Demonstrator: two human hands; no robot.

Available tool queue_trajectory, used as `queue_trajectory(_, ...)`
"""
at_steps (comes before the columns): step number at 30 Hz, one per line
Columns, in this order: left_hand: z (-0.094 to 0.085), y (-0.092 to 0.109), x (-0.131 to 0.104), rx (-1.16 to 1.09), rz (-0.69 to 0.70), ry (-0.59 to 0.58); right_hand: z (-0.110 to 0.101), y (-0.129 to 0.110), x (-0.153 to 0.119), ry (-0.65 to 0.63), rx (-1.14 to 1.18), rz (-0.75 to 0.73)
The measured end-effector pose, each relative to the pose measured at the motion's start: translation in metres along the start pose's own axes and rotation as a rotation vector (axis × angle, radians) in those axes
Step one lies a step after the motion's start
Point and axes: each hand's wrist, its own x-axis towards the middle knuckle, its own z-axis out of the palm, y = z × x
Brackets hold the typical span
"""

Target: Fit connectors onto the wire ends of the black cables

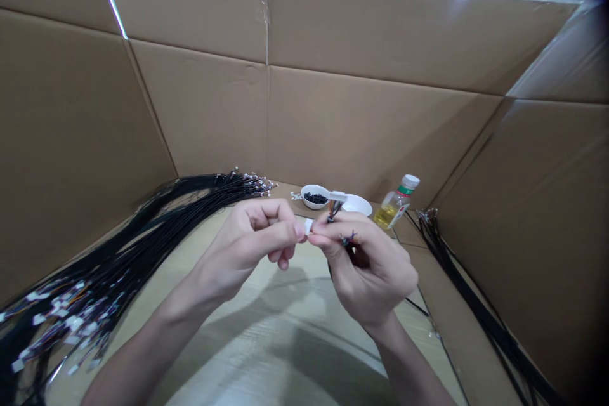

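Observation:
My left hand [259,235] pinches a small white plastic connector [309,226] between thumb and forefinger, above the middle of the table. On the connector's other side, the fingertips of my right hand [371,266] are closed on a wire harness. Thin coloured wires [349,239] stick out between the right fingers. A larger white connector [338,196] on coloured wires rises above that hand. A black cable [417,306] shows beside the right wrist. Whether a wire sits inside the small connector is hidden by the fingertips.
Black cables with white connectors [190,209] lie bundled along the left. At the back stand a white bowl of small black parts [314,197], a white dish [358,205] and a bottle of yellow liquid [396,203]. More black cables [469,295] run along the right. Cardboard walls [380,120] surround the table.

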Motion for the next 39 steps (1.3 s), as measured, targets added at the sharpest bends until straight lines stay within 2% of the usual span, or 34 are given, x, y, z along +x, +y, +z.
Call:
queue_trajectory(7, -0.0038, 0.0001, 0.0, 0.065, 0.029, 0.018, -0.0057, -0.0031, 0.0026, -0.08, 0.06, 0.146)
queue_trajectory(12, -0.0039, -0.0005, 0.0004, 0.086, 0.02, 0.034, -0.0061, -0.0053, 0.0028, -0.097, 0.095, 0.18)
queue_trajectory(24, -0.0049, -0.0033, 0.0047, 0.102, 0.021, 0.077, -0.0088, -0.0009, 0.0033, -0.055, 0.068, 0.114)
queue_trajectory(39, 0.0009, 0.0, 0.005, -0.034, -0.026, 0.029, -0.0068, -0.0036, 0.0059, -0.059, 0.059, 0.071)
